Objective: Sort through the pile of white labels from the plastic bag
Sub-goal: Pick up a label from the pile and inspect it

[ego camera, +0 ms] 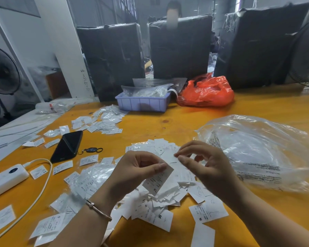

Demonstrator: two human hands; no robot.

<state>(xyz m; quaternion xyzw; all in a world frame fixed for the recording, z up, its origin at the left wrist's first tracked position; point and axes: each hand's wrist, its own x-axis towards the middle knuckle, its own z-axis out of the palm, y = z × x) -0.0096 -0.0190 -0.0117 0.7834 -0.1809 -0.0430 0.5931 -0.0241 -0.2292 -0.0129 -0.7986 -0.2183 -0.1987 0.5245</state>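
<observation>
1. Head view showed my left hand (141, 168) pinching a small white rectangular paper label marked XL (158, 179), thumb on top.
2. My right hand (200, 163) pinched the upper corner of another white label (171, 155) just beside it; both hovered directly above the loose pile of white labels (168, 196).
3. The XL label's long axis ran diagonally, toward me and leftward.
4. A crumpled clear plastic bag (257, 150) lay right, apparently empty; a lilac plastic tray (143, 103) held bagged items.
</observation>
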